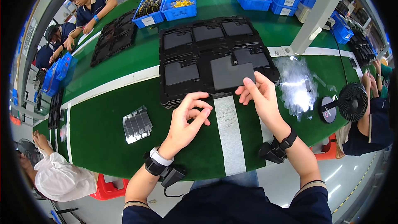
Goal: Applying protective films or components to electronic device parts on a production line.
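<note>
A dark grey flat rectangular panel [232, 74] lies slightly tilted over the front row of a black moulded tray [163, 95]. My right hand [262, 95] has its thumb and fingers closed at the panel's lower right corner. My left hand [190, 114] hovers just in front of the tray, fingers bent and apart, with nothing in it. More dark flat panels, such as one at the front left [181, 74] and one at the back middle [207, 32], lie in the tray's pockets. I cannot see what lies under the tilted panel.
Small dark strips on clear film [137, 124] lie left of my hands. Clear film pieces [297, 87] and a black fan [352, 101] are to the right. Blue bins [179, 10] stand behind the tray. A metal post [317, 16] rises at right. Co-workers sit around.
</note>
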Available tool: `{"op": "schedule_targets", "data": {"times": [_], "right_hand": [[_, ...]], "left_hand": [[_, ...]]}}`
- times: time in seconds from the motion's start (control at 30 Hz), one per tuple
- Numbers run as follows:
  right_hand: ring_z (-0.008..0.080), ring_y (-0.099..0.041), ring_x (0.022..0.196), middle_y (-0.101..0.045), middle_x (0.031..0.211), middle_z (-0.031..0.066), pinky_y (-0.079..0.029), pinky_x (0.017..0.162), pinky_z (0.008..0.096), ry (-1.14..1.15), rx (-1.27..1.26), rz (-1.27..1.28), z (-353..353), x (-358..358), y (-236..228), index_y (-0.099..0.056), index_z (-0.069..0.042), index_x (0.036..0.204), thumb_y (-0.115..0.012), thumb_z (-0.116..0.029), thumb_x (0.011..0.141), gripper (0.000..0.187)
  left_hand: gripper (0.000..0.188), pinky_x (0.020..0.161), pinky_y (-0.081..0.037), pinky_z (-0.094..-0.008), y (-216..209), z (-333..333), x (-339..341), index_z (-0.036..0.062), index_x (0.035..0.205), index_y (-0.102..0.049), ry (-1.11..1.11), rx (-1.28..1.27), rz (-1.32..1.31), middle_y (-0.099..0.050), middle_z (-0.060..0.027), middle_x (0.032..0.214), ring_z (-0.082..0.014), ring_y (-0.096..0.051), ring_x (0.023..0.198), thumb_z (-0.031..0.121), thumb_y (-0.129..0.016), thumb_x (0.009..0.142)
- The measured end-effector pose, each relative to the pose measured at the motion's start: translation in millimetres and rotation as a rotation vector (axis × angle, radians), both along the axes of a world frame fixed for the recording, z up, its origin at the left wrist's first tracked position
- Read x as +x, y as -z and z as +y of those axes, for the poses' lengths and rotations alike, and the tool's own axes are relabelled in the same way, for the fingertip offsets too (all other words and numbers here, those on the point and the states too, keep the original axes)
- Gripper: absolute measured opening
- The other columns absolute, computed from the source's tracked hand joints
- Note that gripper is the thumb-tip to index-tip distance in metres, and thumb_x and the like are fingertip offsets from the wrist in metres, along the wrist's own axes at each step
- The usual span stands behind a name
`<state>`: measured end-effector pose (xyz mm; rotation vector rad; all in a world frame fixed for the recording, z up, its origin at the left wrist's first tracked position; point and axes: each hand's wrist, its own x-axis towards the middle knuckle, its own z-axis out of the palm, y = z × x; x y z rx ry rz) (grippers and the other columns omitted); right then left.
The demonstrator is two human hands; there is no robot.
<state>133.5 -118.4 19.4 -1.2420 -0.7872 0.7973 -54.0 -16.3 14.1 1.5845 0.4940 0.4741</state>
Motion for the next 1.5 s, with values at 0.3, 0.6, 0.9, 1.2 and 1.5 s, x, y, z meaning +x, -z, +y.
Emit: {"op": "schedule_targets", "data": {"times": [0.3,0.6,0.9,1.2,1.5], "right_hand": [[0.0207,-0.056,0.068,-0.058,0.091,0.0049,-0.045,0.059,0.0315,0.38,-0.288,-0.933,0.9,4.7,-4.8,-0.058,-0.006,0.104,-0.069,-0.017,0.073,0.035],[0.0345,-0.032,0.126,-0.036,0.134,0.0152,-0.019,0.106,0.0491,0.017,-0.224,-1.442,-2.9,-3.2,13.4,-0.043,-0.01,0.128,-0.061,-0.024,0.078,0.055],[0.0203,-0.059,0.082,-0.06,0.075,0.0025,-0.038,0.086,0.0378,0.349,-0.009,-1.262,-3.2,3.1,2.9,-0.061,-0.008,0.076,-0.058,0.001,0.068,0.012],[0.0082,-0.056,0.08,-0.054,0.082,0.0048,-0.048,0.073,0.0229,-0.158,0.123,-0.269,-8.7,-20.1,1.7,-0.05,-0.002,0.113,-0.055,0.006,0.077,0.037],[0.0175,-0.058,0.081,-0.059,0.085,0.006,-0.046,0.077,0.0284,-0.213,0.104,-0.516,-5.8,-15.6,4.9,-0.062,-0.003,0.091,-0.06,0.001,0.075,0.016]], "left_hand": [[0.022,0.062,-0.046,-0.0208,-1.5,-4.0,-1.9,-0.0027,0.107,-0.05,0.05,0.047,0.04,-0.059,-0.0076,0.083,-0.009,-0.057,0.065,0.004,-0.053,0.087],[0.015,0.061,-0.047,-0.0214,3.6,-3.7,0.3,-0.0032,0.1,-0.054,0.073,0.053,0.043,-0.059,-0.0068,0.08,-0.0094,-0.057,0.067,0.005,-0.053,0.087],[0.016,0.064,-0.048,-0.0221,1.9,-3.5,-0.2,-0.002,0.101,-0.054,0.071,0.074,0.051,-0.059,-0.0063,0.081,-0.0097,-0.058,0.071,0.003,-0.054,0.086],[0.02,0.075,-0.047,-0.0235,8.8,-6.7,0.3,0.0008,0.096,-0.053,-0.007,0.084,-0.069,-0.061,-0.0054,0.094,-0.0106,-0.059,0.087,-0.002,-0.063,0.079],[0.021,0.077,-0.045,-0.0243,5.3,0.4,-7.1,0.0001,0.102,-0.052,0.15,0.03,-0.109,-0.058,-0.0053,0.096,-0.0103,-0.056,0.088,0.006,-0.06,0.084]]}}
